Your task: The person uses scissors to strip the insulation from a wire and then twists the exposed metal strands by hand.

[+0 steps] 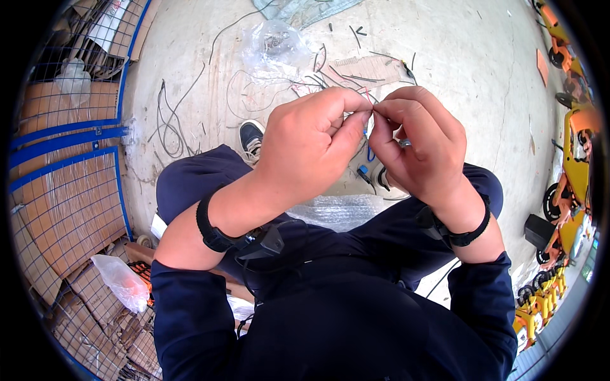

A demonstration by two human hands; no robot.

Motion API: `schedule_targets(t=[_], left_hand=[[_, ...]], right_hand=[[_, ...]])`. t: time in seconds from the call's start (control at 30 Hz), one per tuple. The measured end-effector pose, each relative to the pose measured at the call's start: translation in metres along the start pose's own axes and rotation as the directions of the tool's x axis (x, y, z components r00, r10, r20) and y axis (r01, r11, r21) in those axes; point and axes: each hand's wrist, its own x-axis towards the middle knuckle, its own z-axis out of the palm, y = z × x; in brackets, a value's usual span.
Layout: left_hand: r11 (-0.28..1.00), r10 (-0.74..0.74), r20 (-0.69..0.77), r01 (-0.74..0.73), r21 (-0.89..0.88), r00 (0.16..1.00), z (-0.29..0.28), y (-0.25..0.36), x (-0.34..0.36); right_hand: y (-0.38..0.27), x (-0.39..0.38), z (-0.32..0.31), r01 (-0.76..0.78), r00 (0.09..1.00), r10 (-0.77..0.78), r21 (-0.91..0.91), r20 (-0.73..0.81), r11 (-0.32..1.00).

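My left hand [316, 141] and my right hand [420, 134] meet fingertip to fingertip in front of me, both pinched. A thin red wire [368, 95] rises from where the fingertips join; its pinched end is mostly hidden. Something small and silvery [404, 143] shows by the curled fingers of the right hand, too small to name. Under the hands, a blue-handled tool [364, 171] is partly visible near my shoe. Beyond them, black cut wires [330, 79] are scattered over a flat piece of cardboard [375, 68].
A clear plastic bag [274, 49] lies on the concrete floor, with a loose coil of black cable [171, 130] to its left. Bubble wrap [337, 213] lies between my legs. A blue mesh cage [70, 140] holding cardboard stands left; yellow wheeled machines [575, 152] line the right.
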Motion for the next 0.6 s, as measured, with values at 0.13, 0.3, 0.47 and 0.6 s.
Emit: schedule_targets(t=[0.13, 0.3, 0.47, 0.6], left_hand=[[1.0, -0.012, 0.009, 0.012, -0.014, 1.0, 0.0, 0.002, 0.0], [0.98, -0.119, 0.071, 0.129, -0.15, 0.99, -0.003, 0.004, 0.0], [0.93, -0.22, 0.157, 0.255, -0.266, 0.963, -0.008, 0.012, 0.004], [0.914, -0.229, 0.159, 0.269, -0.304, 0.96, -0.008, 0.012, 0.005]], right_hand=[[0.0, 0.0, 0.002, 0.015, 0.999, -0.015, -0.003, -0.037, 1.0], [-0.001, 0.003, -0.001, -0.024, 0.999, 0.026, 0.074, -0.034, 0.997], [-0.001, 0.004, -0.004, -0.033, 0.999, 0.036, 0.09, -0.033, 0.995], [-0.002, 0.004, -0.004, -0.038, 0.998, 0.042, 0.103, -0.038, 0.994]])
